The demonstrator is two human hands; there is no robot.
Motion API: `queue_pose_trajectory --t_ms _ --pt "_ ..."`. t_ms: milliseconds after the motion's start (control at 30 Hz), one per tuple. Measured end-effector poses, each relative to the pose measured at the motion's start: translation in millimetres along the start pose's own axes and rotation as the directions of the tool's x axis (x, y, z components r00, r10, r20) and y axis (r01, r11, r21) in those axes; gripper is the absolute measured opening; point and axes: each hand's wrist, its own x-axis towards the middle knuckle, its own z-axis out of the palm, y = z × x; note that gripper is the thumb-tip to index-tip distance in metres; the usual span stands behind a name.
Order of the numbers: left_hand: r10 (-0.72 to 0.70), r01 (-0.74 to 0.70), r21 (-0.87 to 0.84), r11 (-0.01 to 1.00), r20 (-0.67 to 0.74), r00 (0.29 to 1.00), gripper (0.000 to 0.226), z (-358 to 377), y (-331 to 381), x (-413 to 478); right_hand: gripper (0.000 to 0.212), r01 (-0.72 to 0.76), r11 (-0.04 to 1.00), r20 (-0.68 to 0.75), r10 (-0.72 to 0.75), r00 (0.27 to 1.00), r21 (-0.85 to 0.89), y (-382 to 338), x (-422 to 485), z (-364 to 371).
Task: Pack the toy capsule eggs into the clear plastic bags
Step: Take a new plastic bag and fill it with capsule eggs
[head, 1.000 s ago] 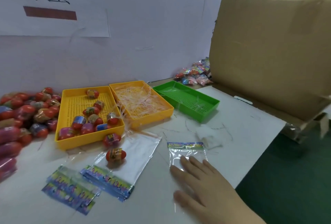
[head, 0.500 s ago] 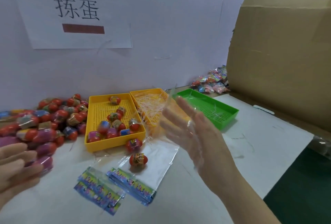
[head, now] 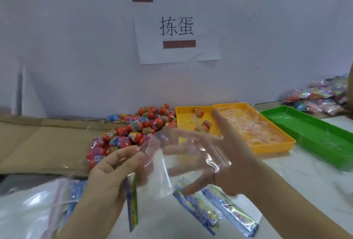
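Note:
I hold one clear plastic bag (head: 183, 152) up in front of me. My left hand (head: 112, 177) pinches it near its printed header strip (head: 132, 202), which hangs down. My right hand (head: 227, 160) has straight, spread fingers that show through the film, apparently slid inside the bag. A heap of red and multicoloured capsule eggs (head: 141, 126) lies on the table behind the bag. Two more eggs (head: 199, 113) show in a yellow tray (head: 183, 116). Stacks of flat unused bags (head: 215, 210) lie under my right hand.
A second yellow tray (head: 271, 143) holds pale stringy material; a green tray (head: 315, 139) stands to its right. Packed bags (head: 321, 99) are piled at the far right by the wall. Flat cardboard (head: 38, 143) lies left, a large plastic sack (head: 28, 212) at lower left.
My right hand lifted the bag off the table and brought it up. My left hand came in and took hold of the bag's header end. My view swung to the left.

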Motion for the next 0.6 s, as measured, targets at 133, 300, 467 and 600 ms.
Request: queue_pose_trajectory --t_ms 133,300,467,600 --pt "0.099 -0.086 0.109 0.99 -0.116 0.988 0.032 -7.8 6.3 1.3 0.067 0.071 0.965 -0.422 -0.176 0.889 -0.253 12.2 1.1 0.8" --pt "0.12 -0.102 0.234 0.967 -0.065 0.991 0.03 -11.9 12.0 -3.3 0.042 0.096 0.928 -0.602 -0.309 0.736 -0.359 17.1 2.8 -1.3" --pt "0.13 -0.116 0.229 0.967 -0.048 0.99 0.013 -9.6 17.1 -8.5 0.078 -0.073 0.921 -0.565 -0.171 0.807 -0.383 28.7 1.7 3.8" --pt "0.084 -0.089 0.258 0.962 0.031 0.996 0.02 -14.2 22.4 -10.0 0.033 -0.13 0.86 -0.574 -0.209 0.792 -0.493 36.2 4.0 5.0"
